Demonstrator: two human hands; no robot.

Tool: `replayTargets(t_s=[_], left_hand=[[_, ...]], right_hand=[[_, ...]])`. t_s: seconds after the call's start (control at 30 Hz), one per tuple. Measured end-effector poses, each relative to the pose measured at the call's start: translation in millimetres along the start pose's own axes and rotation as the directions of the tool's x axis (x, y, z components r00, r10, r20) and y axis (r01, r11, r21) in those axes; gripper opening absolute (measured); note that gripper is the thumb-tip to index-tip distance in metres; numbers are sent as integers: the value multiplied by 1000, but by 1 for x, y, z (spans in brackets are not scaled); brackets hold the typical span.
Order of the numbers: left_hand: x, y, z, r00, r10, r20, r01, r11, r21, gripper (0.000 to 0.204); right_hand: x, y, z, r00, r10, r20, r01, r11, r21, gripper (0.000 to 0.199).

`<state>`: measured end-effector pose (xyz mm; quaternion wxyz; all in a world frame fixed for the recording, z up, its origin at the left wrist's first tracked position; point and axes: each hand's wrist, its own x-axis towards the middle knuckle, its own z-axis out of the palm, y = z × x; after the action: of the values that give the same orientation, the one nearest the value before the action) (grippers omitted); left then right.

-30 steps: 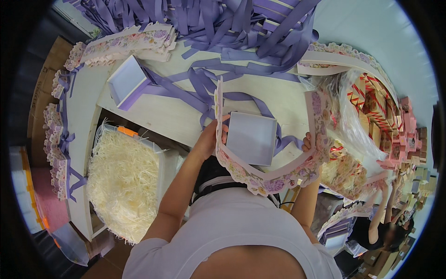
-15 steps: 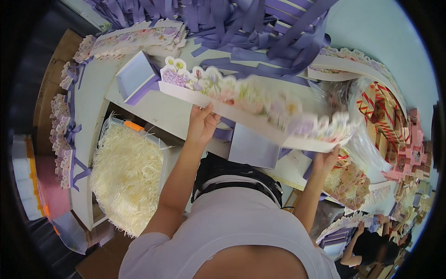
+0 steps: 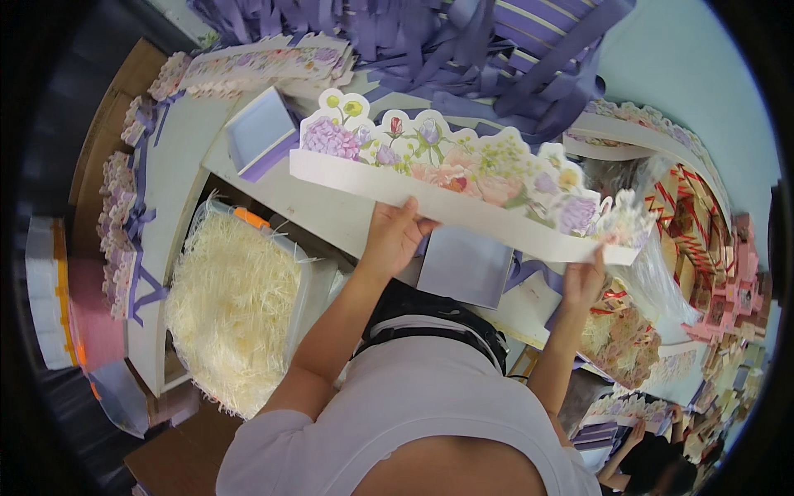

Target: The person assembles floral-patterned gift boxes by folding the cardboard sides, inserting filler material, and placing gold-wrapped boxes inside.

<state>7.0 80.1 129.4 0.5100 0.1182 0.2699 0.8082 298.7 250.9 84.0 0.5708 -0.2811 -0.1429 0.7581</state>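
One floral paper strip (image 3: 475, 182), white along its lower band, scalloped along its top: it is raised before you, spanning beyond both hands.
Your left hand (image 3: 394, 240): clamped on the strip's lower edge, thumb in front, left of its middle.
Your right hand (image 3: 584, 283): pinched on the same edge, near the right end.
One pale open box (image 3: 465, 264): on the tabletop (image 3: 318, 207), between your hands, partly covered by the strip.
One second open box (image 3: 265, 132), purple-sided: farther off, to the left of your left hand.
One stack of floral strips (image 3: 263, 68): beyond that box from your left hand.
One tub of cream shredded paper (image 3: 236, 310): left of your left hand and nearer your body.
Many purple ribbons (image 3: 397, 41): heaped well beyond both hands.
Several red-ribboned boxes (image 3: 691, 211): right of your right hand, behind clear plastic (image 3: 668, 277).
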Motion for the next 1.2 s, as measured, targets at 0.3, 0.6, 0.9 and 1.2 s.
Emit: replayTargets(t_s=[0.3, 0.6, 0.9, 1.2], left_hand=[[-3, -25, -15, 739, -405, 538, 341, 914, 219, 54], [96, -34, 25, 785, -524, 330, 572, 818, -61, 48], [91, -28, -39, 997, -70, 30, 76, 923, -376, 38], [71, -23, -41, 985, -170, -20, 148, 902, -405, 32]], right_hand=[[4, 35, 100, 737, 164, 656, -623, 543, 564, 48], [-46, 61, 91, 210, 613, 762, -975, 185, 120, 42], [-153, 57, 99, 779, -74, 622, 626, 140, -767, 98], [-61, 57, 105, 860, -492, 134, 509, 845, -165, 37]])
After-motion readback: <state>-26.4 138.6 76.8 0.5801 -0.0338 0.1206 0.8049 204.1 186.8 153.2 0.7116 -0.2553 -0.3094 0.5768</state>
